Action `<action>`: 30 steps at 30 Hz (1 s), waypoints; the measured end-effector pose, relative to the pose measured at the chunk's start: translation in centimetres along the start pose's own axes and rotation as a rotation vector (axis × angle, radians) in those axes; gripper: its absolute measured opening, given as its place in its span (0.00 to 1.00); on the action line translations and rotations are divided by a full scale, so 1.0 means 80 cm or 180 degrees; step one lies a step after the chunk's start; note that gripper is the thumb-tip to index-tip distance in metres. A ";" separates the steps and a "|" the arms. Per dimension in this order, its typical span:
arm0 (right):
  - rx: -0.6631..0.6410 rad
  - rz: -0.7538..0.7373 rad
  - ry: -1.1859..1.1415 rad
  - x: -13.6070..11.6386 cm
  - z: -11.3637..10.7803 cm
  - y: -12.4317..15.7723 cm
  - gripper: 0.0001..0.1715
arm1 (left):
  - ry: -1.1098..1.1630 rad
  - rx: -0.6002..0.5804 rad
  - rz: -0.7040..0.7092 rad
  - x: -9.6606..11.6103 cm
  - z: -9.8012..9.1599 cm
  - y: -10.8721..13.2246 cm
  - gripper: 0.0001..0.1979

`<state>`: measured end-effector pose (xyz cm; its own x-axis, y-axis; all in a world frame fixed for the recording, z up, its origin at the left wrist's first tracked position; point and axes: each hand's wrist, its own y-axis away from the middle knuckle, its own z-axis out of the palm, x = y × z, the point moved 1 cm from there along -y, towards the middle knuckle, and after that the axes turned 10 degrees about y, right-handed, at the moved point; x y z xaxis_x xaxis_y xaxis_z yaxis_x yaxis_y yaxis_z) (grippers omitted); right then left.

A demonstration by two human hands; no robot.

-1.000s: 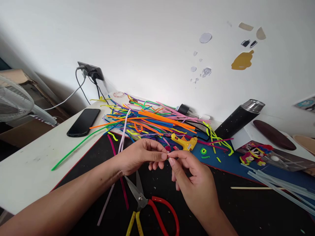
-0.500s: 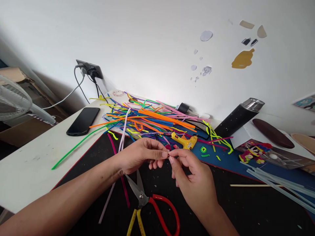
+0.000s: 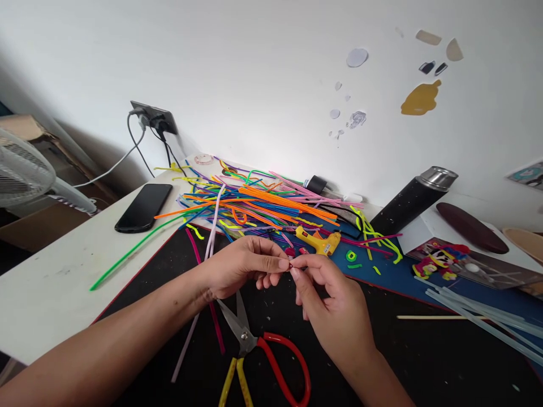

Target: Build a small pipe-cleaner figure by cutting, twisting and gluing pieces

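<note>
My left hand (image 3: 241,268) and my right hand (image 3: 335,308) meet fingertip to fingertip above the black mat (image 3: 424,362). Both pinch one tiny red piece (image 3: 291,265), too small to name for sure. Scissors (image 3: 258,356) with red and yellow handles lie open just below my hands. A heap of coloured pipe cleaners (image 3: 258,206) spreads behind them. A small yellow glue gun (image 3: 318,242) lies just beyond my fingertips.
A black phone (image 3: 144,207) lies at the left on the white table (image 3: 55,277); a fan (image 3: 25,175) stands further left. A black flask (image 3: 413,200) leans at the right. Clear glue sticks (image 3: 483,322), a wooden skewer (image 3: 428,317) and a small colourful figure (image 3: 441,261) lie at the right.
Almost nothing: my hands stay pinched together on the red piece, with only a slight shift of the view.
</note>
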<state>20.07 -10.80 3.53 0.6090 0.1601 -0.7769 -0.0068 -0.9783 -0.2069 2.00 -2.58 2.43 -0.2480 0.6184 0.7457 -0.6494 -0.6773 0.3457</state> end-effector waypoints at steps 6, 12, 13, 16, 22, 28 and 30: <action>0.0057 -0.0151 0.0141 0.007 0.001 -0.001 0.08 | -0.0054 0.0053 0.0068 0.003 0.004 0.001 0.20; 0.0081 -0.0271 0.0247 0.012 0.002 -0.001 0.08 | -0.0104 0.0069 0.0135 0.002 0.002 0.000 0.19; 0.0090 -0.0283 0.0248 0.012 0.002 -0.001 0.08 | -0.0106 0.0070 0.0144 0.002 0.002 0.000 0.19; 0.0067 -0.0316 0.0234 0.012 0.002 -0.001 0.07 | -0.0123 0.0085 0.0159 0.002 0.002 0.000 0.20; 0.0066 -0.0309 0.0227 0.011 0.000 -0.002 0.07 | -0.0162 0.0097 0.0205 0.002 0.004 -0.001 0.21; 0.0035 -0.0248 0.0267 0.011 0.000 -0.002 0.08 | -0.0140 0.0106 0.0241 -0.001 0.005 -0.001 0.21; 0.0057 -0.0250 0.0264 0.012 0.001 -0.002 0.08 | -0.0113 0.0114 0.0256 -0.003 0.005 -0.001 0.21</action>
<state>20.61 -10.51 2.77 0.6717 0.2240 -0.7062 0.0298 -0.9606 -0.2763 2.40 -2.83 2.47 -0.2724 0.5473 0.7914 -0.6020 -0.7385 0.3036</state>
